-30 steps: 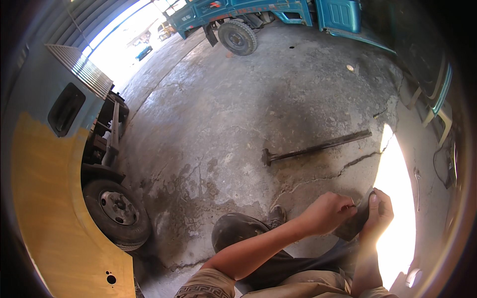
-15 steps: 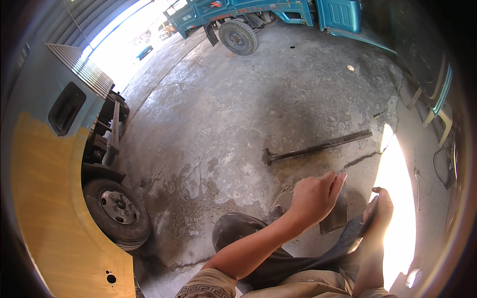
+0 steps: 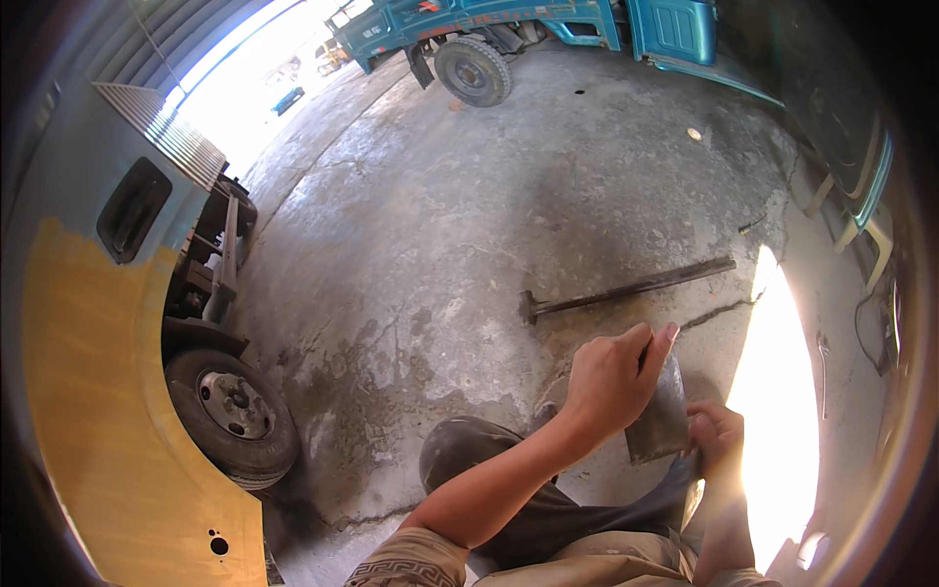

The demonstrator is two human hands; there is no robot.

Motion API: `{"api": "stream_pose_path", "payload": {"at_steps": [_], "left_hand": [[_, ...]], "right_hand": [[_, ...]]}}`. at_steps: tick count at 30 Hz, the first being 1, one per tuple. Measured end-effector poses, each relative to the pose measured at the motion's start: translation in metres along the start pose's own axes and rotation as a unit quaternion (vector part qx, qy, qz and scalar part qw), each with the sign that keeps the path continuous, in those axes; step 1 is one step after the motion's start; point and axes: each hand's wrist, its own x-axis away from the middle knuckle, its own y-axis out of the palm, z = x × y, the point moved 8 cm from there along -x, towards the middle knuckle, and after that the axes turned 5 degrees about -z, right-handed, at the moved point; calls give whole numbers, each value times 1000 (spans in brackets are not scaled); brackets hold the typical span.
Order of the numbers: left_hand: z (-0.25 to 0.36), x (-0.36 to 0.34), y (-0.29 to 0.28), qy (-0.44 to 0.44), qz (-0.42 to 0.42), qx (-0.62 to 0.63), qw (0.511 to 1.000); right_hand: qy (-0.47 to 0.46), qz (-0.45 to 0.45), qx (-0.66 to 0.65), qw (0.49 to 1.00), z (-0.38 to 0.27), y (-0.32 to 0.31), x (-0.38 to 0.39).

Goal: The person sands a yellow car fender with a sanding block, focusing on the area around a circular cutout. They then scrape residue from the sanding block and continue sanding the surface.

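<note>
Held up over my bent legs is a dark grey, slightly curved sheet; whether it is sandpaper, rubber or metal I cannot tell. My left hand is closed on its upper part, thumb along the top, hiding that end. My right hand has its fingers curled together at the sheet's lower right edge, and they seem to pinch it. On the floor beyond my hands lies a long-handled hammer, its head to the left.
At the left stands a partly yellow vehicle body panel with a wheel beside it. A blue truck is parked at the far side. A wrench-like tool lies to the right, past a bright sunlit patch.
My right hand has moved left, from apart in the sunlit patch to the sheet's edge. My left hand stays closed on the sheet, which has turned slightly and shows more of its face.
</note>
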Motion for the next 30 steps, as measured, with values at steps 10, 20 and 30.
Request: {"api": "stream_pose_path", "payload": {"at_steps": [10, 20, 30], "left_hand": [[-1, 1, -2, -14, 15, 56, 998], [-13, 0, -20, -35, 71, 70, 994], [-33, 21, 67, -172, -191, 391, 884]], "right_hand": [[-44, -58, 65, 995, -18, 9, 6], [-53, 37, 34, 997, -16, 0, 8], [-200, 97, 342, 913, -84, 17, 9]]}}
